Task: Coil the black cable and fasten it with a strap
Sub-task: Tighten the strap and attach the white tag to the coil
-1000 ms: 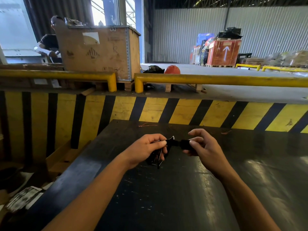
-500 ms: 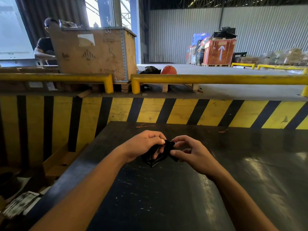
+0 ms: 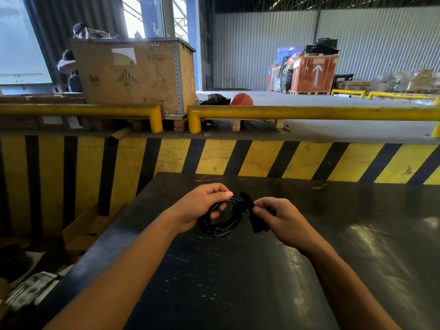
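The black cable point(image 3: 220, 226) is wound into a small round coil just above the black table point(image 3: 238, 277). My left hand point(image 3: 202, 207) grips the coil's upper left side, thumb on top and fingers through the loop. A black strap point(image 3: 248, 206) wraps the coil's right side, and its loose end hangs down beside my palm. My right hand point(image 3: 278, 217) pinches this strap between thumb and fingers.
A yellow and black striped wall point(image 3: 214, 158) stands right behind the table's far edge, topped by yellow rails point(image 3: 309, 113). Thin red threads point(image 3: 207, 179) lie near the far edge. A large wooden crate point(image 3: 135, 75) and two people stand beyond at the left.
The coil has opened into a rounder loop, tilted toward me. My right hand has moved right and pulled the strap away from the left hand.
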Available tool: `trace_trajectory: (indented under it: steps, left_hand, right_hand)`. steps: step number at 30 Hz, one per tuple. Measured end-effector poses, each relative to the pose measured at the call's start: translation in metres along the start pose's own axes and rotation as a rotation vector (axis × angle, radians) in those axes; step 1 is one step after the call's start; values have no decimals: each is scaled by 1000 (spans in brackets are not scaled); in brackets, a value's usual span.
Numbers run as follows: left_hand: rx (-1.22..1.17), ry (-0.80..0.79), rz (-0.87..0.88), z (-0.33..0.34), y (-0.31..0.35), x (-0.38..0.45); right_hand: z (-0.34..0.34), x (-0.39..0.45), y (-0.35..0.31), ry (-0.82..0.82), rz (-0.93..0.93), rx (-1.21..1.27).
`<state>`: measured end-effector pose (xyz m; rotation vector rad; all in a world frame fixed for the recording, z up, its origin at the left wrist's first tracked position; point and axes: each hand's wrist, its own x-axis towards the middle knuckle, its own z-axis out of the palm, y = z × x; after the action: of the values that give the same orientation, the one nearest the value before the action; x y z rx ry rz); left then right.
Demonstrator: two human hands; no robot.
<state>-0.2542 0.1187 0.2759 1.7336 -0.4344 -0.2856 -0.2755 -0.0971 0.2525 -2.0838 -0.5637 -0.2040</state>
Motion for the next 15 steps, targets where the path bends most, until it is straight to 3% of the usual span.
trace_trajectory:
  steps: [3, 9, 15]
  left_hand:
    - [-25, 38, -55, 1, -2, 2]
    - [-19, 10, -139, 8, 3, 7]
    - [-45, -14, -78, 10, 4, 2]
  right_hand:
    - [1, 2, -1, 59, -36, -9]
    - [14, 7, -2, -70, -102, -109]
    - [27, 5, 7, 148, -67, -85]
